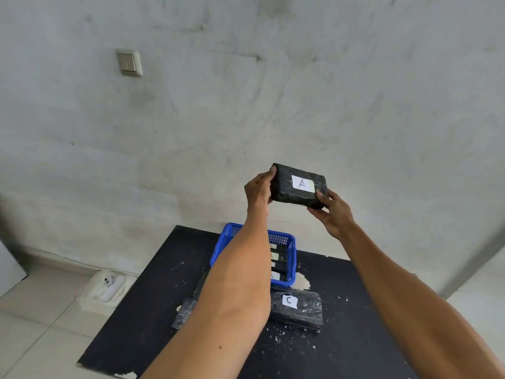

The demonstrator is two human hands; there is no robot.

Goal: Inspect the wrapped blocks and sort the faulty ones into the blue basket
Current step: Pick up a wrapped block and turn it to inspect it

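A black wrapped block with a white label marked A is held up in the air in front of the wall. My left hand grips its left end, and my right hand holds its lower right corner. Below, the blue basket stands on the black table and holds several wrapped blocks with white labels. In front of the basket lies another black block labelled C. My left forearm hides most of a further block to its left.
White flecks and chipped patches are scattered over the table top. On the tiled floor to the left sits a white moulded tray with small white items. A light switch is on the grey wall.
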